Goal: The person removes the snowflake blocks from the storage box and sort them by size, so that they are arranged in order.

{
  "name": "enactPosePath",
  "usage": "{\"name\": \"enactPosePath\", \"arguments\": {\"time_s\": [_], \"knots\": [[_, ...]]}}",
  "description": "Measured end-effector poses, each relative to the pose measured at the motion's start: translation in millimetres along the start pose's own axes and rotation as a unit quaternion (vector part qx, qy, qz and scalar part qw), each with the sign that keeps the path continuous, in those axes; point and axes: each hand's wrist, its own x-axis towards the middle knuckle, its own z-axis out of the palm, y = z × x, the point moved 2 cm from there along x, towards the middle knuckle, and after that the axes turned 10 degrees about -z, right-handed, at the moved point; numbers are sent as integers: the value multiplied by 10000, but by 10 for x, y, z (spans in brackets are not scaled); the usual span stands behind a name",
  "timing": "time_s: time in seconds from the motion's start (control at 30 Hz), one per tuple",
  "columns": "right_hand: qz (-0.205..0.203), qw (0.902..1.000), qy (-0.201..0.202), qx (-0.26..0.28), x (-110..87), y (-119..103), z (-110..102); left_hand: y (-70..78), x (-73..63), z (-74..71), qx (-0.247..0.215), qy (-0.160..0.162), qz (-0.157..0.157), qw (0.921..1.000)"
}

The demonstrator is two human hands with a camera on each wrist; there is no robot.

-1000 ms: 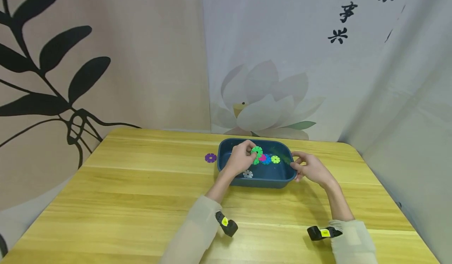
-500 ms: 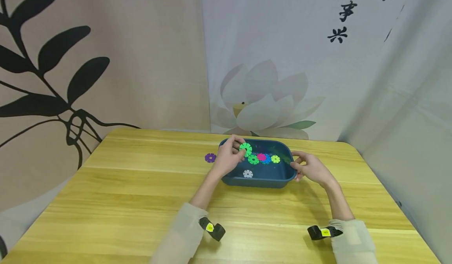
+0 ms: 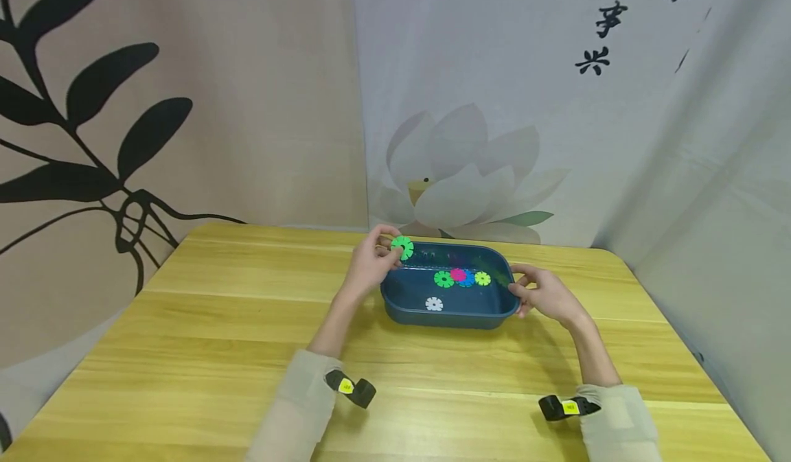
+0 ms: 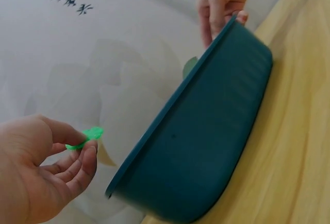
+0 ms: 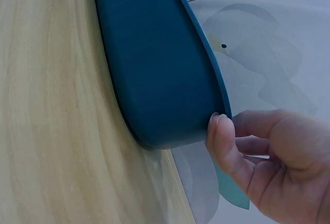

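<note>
My left hand (image 3: pixel 369 264) pinches a bright green notched plastic disc (image 3: pixel 408 247) between thumb and fingers, above the left back corner of a dark blue basin (image 3: pixel 445 318). In the left wrist view the green disc (image 4: pixel 93 133) is seen nearly edge-on, apart from the basin wall (image 4: pixel 191 126). At the opposite end my right hand (image 3: pixel 546 295) grips the basin's rim, its thumb (image 5: pixel 223 134) on the outer side. Inside the basin lie another green disc (image 3: pixel 439 280), a pink one (image 3: pixel 458 274), a blue one (image 3: pixel 467 282), a yellow-green one (image 3: pixel 483 279) and a white one (image 3: pixel 434 304).
Under the basin is a wooden table (image 3: pixel 216 338) with its back edge close behind. A printed curtain (image 3: pixel 278 105) hangs beyond that edge. Each sleeve carries a black wrist camera, the left one (image 3: pixel 351 388) low over the table.
My left hand has moved left with the green disc, from over the basin's middle to its left back corner. The purple disc left of the basin is now hidden behind that hand. My right hand stays put.
</note>
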Motion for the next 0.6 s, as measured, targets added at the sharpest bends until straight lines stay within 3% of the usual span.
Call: {"name": "enactPosePath", "arguments": {"time_s": [0.33,0.6], "knots": [[-21,10000,8,65,-4,13,-7,-107,61,-273,-145,326,-397,9986],[7,10000,10,90,-2,2,-1,-373,124,-503,41,545,-893,9945]]}}
